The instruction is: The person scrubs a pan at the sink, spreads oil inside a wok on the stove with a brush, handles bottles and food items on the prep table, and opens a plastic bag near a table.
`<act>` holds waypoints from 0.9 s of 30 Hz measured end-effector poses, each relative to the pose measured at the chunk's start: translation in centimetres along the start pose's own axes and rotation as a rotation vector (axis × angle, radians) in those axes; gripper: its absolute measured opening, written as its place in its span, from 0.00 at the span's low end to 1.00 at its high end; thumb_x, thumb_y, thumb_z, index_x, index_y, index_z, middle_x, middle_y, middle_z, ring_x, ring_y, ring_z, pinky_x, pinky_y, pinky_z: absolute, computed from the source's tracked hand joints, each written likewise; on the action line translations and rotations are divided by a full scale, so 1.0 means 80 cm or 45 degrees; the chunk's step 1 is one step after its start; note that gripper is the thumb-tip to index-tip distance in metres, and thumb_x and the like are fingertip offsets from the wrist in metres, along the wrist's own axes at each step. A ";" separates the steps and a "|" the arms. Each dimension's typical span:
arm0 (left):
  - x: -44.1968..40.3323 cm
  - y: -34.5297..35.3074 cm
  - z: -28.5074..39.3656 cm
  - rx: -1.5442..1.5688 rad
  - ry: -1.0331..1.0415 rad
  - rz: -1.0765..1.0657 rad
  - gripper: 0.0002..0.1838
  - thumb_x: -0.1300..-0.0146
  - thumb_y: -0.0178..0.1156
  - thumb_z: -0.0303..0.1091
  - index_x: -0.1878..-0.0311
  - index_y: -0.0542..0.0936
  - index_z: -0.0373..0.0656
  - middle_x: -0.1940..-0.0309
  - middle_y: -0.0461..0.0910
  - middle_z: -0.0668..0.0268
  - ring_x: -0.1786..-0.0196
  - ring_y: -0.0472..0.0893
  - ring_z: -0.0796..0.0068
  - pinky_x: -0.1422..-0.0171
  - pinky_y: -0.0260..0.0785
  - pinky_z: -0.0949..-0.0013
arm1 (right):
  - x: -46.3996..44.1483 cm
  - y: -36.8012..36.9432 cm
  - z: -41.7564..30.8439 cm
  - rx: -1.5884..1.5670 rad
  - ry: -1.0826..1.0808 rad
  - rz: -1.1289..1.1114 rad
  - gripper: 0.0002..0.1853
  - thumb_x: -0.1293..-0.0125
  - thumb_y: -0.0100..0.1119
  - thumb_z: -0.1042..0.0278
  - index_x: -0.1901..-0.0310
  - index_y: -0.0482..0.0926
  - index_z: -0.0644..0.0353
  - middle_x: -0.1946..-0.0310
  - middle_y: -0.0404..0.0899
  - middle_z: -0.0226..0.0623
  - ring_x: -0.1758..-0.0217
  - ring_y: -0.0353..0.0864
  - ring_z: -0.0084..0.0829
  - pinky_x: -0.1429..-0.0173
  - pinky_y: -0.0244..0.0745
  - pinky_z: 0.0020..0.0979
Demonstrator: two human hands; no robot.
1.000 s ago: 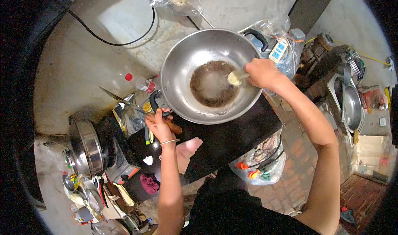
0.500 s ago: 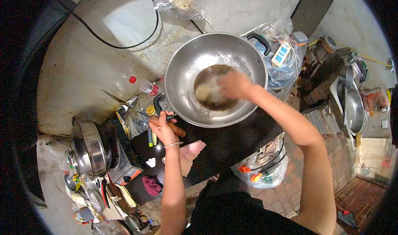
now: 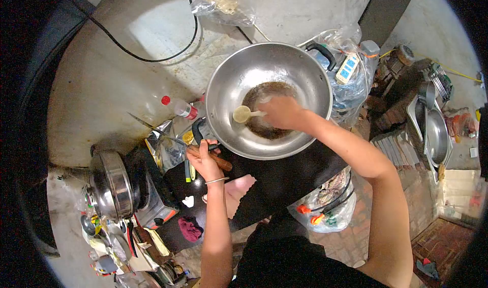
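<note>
A large steel wok stands on the dark table, with brownish liquid or residue in its bottom. My right hand is inside the wok, closed on the thin handle of a small pale spoon whose round bowl points left. At the wok's near-left side, my left hand is closed around the black wok handle. A brown wooden handle runs by the same fingers; whether they grip it too, I cannot tell. A thin dark blade-like piece extends to the left in line with it.
Left of the wok are a red-capped bottle, a foil packet and a steel pot. A pink cloth lies near my left wrist. Behind the wok's right handle is a power strip on plastic bags.
My right hand has shifted slightly left and down from its blurred motion in the wok, and the spoon now shows clearly. The left hand keeps its place by the wok handle.
</note>
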State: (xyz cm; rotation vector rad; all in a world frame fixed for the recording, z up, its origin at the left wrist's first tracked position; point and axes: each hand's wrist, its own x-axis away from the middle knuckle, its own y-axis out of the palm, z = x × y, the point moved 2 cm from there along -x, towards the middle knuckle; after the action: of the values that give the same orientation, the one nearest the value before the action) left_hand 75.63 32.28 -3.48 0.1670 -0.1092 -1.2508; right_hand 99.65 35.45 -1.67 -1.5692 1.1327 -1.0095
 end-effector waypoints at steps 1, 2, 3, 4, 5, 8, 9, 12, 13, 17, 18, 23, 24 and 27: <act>0.000 -0.002 -0.002 -0.019 0.007 0.005 0.10 0.41 0.52 0.29 0.61 0.60 0.42 0.73 0.73 0.64 0.71 0.76 0.74 0.73 0.67 0.74 | 0.003 -0.004 -0.003 -0.082 -0.054 0.009 0.11 0.49 0.48 0.70 0.64 0.77 0.58 0.71 0.79 0.45 0.67 0.80 0.41 0.65 0.76 0.38; -0.002 -0.003 -0.002 -0.030 -0.016 -0.004 0.10 0.41 0.51 0.29 0.61 0.60 0.41 0.73 0.73 0.64 0.71 0.76 0.74 0.73 0.67 0.74 | -0.002 -0.013 0.009 -0.094 0.101 0.046 0.10 0.48 0.49 0.69 0.65 0.78 0.57 0.71 0.79 0.44 0.67 0.80 0.40 0.65 0.76 0.38; -0.003 -0.005 -0.003 -0.034 -0.014 -0.004 0.10 0.41 0.51 0.29 0.61 0.60 0.41 0.73 0.73 0.64 0.71 0.76 0.74 0.73 0.67 0.74 | -0.006 -0.010 0.016 -0.099 0.100 0.047 0.10 0.48 0.49 0.69 0.65 0.78 0.57 0.71 0.79 0.44 0.67 0.80 0.40 0.65 0.76 0.38; -0.004 -0.006 -0.004 -0.029 -0.001 -0.003 0.10 0.41 0.52 0.29 0.62 0.61 0.41 0.73 0.73 0.64 0.71 0.76 0.74 0.73 0.67 0.74 | -0.011 -0.006 0.024 -0.120 0.114 0.152 0.10 0.49 0.49 0.67 0.66 0.78 0.58 0.71 0.79 0.44 0.67 0.80 0.40 0.66 0.76 0.39; -0.004 -0.004 -0.003 -0.022 0.010 -0.003 0.10 0.41 0.52 0.30 0.62 0.61 0.41 0.73 0.73 0.64 0.71 0.76 0.74 0.73 0.67 0.74 | -0.017 0.002 0.029 -0.140 0.130 0.256 0.11 0.49 0.50 0.65 0.67 0.78 0.58 0.71 0.79 0.44 0.67 0.80 0.40 0.66 0.76 0.40; -0.004 -0.003 -0.004 -0.015 0.001 0.006 0.10 0.42 0.52 0.30 0.62 0.61 0.41 0.73 0.73 0.64 0.71 0.76 0.74 0.74 0.67 0.74 | -0.005 0.005 0.002 0.000 -0.048 0.114 0.10 0.49 0.49 0.69 0.66 0.78 0.58 0.71 0.79 0.44 0.67 0.80 0.40 0.67 0.76 0.41; -0.003 -0.005 -0.005 -0.029 0.002 0.021 0.11 0.42 0.52 0.29 0.62 0.61 0.41 0.73 0.73 0.64 0.71 0.76 0.74 0.74 0.67 0.74 | 0.001 -0.002 -0.004 -0.083 -0.126 0.041 0.10 0.49 0.49 0.72 0.65 0.78 0.57 0.71 0.79 0.44 0.67 0.80 0.40 0.66 0.76 0.40; -0.002 -0.003 -0.002 -0.034 -0.003 0.021 0.11 0.42 0.52 0.30 0.61 0.60 0.41 0.73 0.73 0.63 0.71 0.76 0.74 0.74 0.68 0.74 | -0.016 -0.004 0.029 -0.047 0.071 0.082 0.13 0.48 0.50 0.67 0.58 0.74 0.54 0.71 0.78 0.44 0.66 0.79 0.39 0.65 0.75 0.38; -0.004 -0.004 -0.001 -0.044 0.004 -0.003 0.11 0.42 0.52 0.30 0.62 0.60 0.41 0.73 0.73 0.63 0.71 0.76 0.74 0.74 0.68 0.74 | -0.019 -0.001 0.032 -0.032 0.168 0.093 0.19 0.47 0.52 0.63 0.51 0.71 0.50 0.70 0.78 0.43 0.66 0.79 0.38 0.65 0.74 0.37; -0.004 -0.003 -0.005 -0.021 0.038 0.023 0.11 0.42 0.53 0.30 0.63 0.60 0.41 0.73 0.73 0.63 0.71 0.76 0.73 0.73 0.68 0.73 | -0.015 0.004 0.026 0.196 -0.129 -0.042 0.18 0.46 0.52 0.64 0.51 0.73 0.47 0.70 0.78 0.42 0.65 0.79 0.36 0.64 0.75 0.37; -0.002 -0.003 -0.003 -0.035 0.024 0.019 0.11 0.42 0.53 0.30 0.64 0.60 0.42 0.73 0.73 0.63 0.72 0.76 0.73 0.73 0.67 0.73 | -0.021 -0.011 0.040 0.063 0.032 -0.006 0.16 0.46 0.52 0.66 0.53 0.74 0.48 0.70 0.79 0.41 0.65 0.80 0.35 0.64 0.75 0.36; -0.006 -0.005 -0.009 0.015 0.021 -0.012 0.11 0.42 0.54 0.31 0.65 0.61 0.42 0.73 0.73 0.63 0.71 0.76 0.73 0.73 0.67 0.74 | -0.036 -0.057 0.098 0.376 -0.061 0.219 0.07 0.50 0.52 0.70 0.70 0.79 0.59 0.70 0.79 0.44 0.63 0.80 0.40 0.62 0.75 0.39; -0.006 -0.005 -0.009 0.017 0.035 -0.015 0.11 0.42 0.53 0.31 0.64 0.61 0.42 0.73 0.73 0.63 0.71 0.76 0.73 0.73 0.67 0.74 | -0.027 -0.067 0.101 0.423 -0.061 0.105 0.07 0.51 0.53 0.70 0.70 0.79 0.59 0.70 0.79 0.44 0.63 0.80 0.40 0.62 0.75 0.39; -0.005 -0.006 -0.008 0.005 0.045 0.009 0.11 0.42 0.53 0.30 0.64 0.61 0.41 0.73 0.73 0.63 0.72 0.76 0.74 0.75 0.67 0.75 | 0.003 -0.107 0.099 0.467 -0.079 -0.273 0.08 0.53 0.57 0.69 0.69 0.79 0.59 0.72 0.79 0.45 0.66 0.80 0.39 0.65 0.75 0.38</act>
State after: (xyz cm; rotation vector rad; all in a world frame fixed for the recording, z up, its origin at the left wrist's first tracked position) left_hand 75.16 32.57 -4.17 0.1918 -0.0812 -1.2399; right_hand 109.03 38.21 4.71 -1.4300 0.6979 -1.2239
